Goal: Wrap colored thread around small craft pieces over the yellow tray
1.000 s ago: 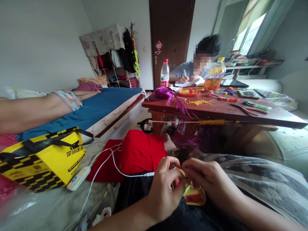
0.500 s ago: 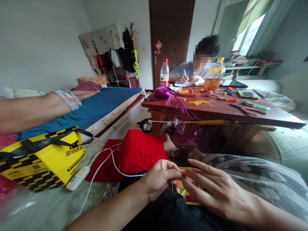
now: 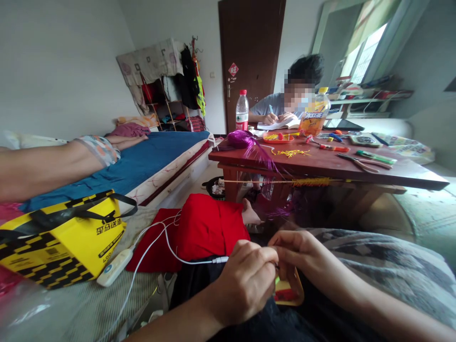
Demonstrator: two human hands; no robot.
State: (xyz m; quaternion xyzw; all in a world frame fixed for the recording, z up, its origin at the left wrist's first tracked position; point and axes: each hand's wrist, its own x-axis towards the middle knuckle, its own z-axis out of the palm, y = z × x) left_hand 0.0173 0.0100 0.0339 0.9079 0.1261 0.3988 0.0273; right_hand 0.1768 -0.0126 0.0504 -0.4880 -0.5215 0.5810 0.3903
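My left hand is closed in a pinch above my lap, its fingertips turned toward the right. Against it my right hand also pinches, with thumb and forefinger together. Whatever the fingertips hold is too small and covered to make out. Just beneath both hands a small yellow-rimmed tray rests on my lap, with red and green pieces inside; the hands hide much of it. A white cable ends in a plug near my left wrist.
A person writes at the red-brown table, which bears bottles, pliers, yellow sticks and purple tinsel strands. A thin stick spans its front. Left are a yellow bag, a power strip and someone lying on the bed.
My right hand has gone from outstretched fingers to a pinch against the left hand. My left hand has turned and shifted slightly right, uncovering more of the tray's right side.
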